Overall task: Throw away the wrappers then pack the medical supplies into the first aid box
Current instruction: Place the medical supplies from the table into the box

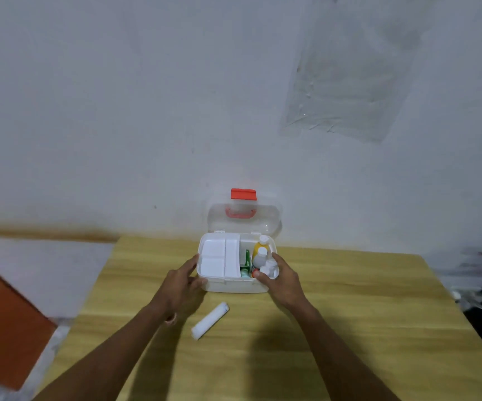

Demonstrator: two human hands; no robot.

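A person's two bare arms reach forward over a wooden table [349,314] toward an open white first aid box [234,285] whose clear lid [265,224] stands upright behind it, red latch [243,194] at the top

The left hand [184,282] rests against the box's left wall, fingers loosely spread and flat on the plastic, holding nothing and seemingly steadying the box. The right hand [283,279] is at the box's right front corner, thumb and fingers curled around a small white bottle [270,267], which sits at or just inside the rim; whether it has been let go cannot be told

Just beyond the right fingertips, inside the box, stand another white bottle [261,254] and a yellow bottle with a white cap [262,241]. To their left lies a green packet [245,263], then a white divided tray [219,257] covering the left half of the box

One supply is not yet packed: a white bandage roll [209,321] on the table, nearer the person than both hands, below and between the two wrists. Its long axis runs diagonally, far end pointing toward the right hand, near end toward the left forearm. It lies closer to the left wrist, and the left hand is free, so that hand looks better placed to draw back and take it across its width

No wrappers are visible on the table
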